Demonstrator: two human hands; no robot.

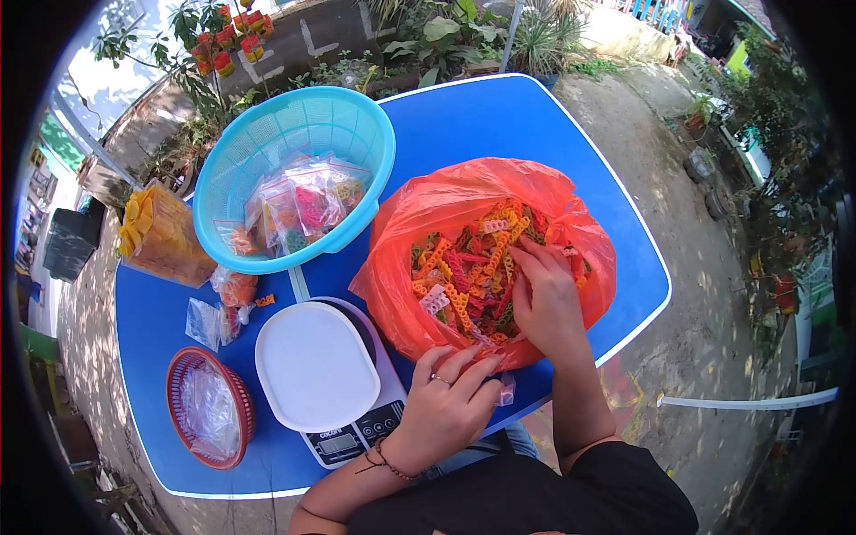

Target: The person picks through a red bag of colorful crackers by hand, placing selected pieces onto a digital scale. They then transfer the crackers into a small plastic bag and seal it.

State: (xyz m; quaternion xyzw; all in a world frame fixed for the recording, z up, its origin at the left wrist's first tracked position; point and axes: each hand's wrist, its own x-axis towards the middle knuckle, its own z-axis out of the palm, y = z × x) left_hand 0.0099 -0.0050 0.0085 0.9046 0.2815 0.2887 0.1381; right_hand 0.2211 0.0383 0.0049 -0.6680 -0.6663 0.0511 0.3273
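Observation:
A large orange-red plastic bag (406,214) stands wide open on the table, filled with dry, ladder- and wheel-shaped crackers (464,272) in orange, red, pink and green. My right hand (548,299) reaches into it, fingers apart and fingertips among the crackers. At the bag's near rim, my left hand (455,397) has its fingers bent. A small clear plastic bag (506,390) shows beside these fingers and appears held by them, though most of it is hidden. To the left of this hand is a white kitchen scale (343,441) with a white tray (316,366) on top.
A turquoise basket (218,169) holds several filled clear packets (308,205). Left of it stands a clear container of yellow chips (160,232). Small plastic packets (207,323) lie nearby. A red basket (178,437) contains clear plastic bags (209,410). The blue table (481,116) has a white edge.

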